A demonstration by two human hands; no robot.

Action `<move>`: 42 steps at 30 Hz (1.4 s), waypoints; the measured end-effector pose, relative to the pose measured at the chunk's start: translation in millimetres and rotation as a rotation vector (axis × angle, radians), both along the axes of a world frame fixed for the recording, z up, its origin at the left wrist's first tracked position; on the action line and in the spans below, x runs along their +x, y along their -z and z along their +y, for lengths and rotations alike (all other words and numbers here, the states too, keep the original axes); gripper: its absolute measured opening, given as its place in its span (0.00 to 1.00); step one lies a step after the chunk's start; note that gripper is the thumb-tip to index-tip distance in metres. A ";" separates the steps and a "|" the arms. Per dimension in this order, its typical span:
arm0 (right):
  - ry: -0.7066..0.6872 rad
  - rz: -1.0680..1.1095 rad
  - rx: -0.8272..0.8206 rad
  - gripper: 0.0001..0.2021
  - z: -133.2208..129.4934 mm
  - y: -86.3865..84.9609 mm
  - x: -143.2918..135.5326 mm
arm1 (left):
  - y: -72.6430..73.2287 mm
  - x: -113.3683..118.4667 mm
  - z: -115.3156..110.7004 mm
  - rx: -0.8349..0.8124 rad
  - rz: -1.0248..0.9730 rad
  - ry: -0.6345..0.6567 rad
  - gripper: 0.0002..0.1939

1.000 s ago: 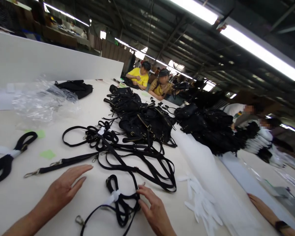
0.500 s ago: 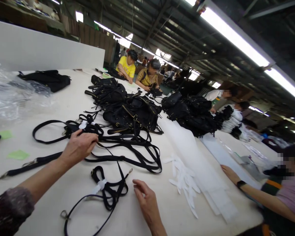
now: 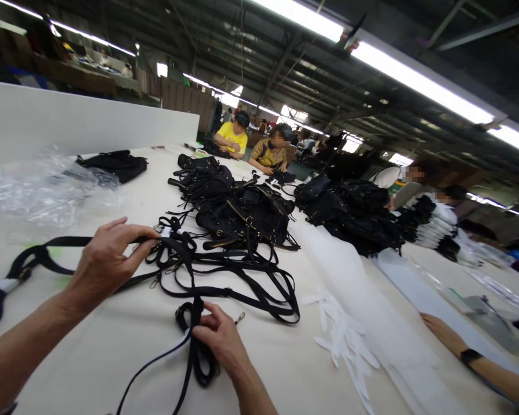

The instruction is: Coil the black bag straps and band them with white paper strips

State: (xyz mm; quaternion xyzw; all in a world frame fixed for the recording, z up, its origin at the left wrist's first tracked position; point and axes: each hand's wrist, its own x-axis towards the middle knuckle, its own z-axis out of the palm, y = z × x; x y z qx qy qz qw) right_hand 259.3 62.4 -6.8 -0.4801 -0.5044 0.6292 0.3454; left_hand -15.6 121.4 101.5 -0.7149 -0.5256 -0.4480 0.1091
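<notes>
My left hand pinches a black strap between thumb and fingers, above the near left of the table. From there the strap runs across to my right hand, whose thumb and fingers are closed on it beside a looped strap bundle. More black straps with metal clips lie in long loops just beyond. Another strap bundle with a white wrap lies past my left fingertips.
Black bags are heaped behind the straps, with a second heap to the right. White strips and translucent sheets lie at right, near another person's hand. Clear plastic sits at left.
My left hand has come off the far bundle and now holds a strap raised. My right hand has moved left and closed on the strap. The camera view has shifted left.
</notes>
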 end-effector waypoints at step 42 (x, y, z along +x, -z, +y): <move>-0.420 -0.512 0.790 0.15 23.8 -148.5 -12.0 | -1.5 31.7 -65.3 -0.803 -0.110 0.560 0.17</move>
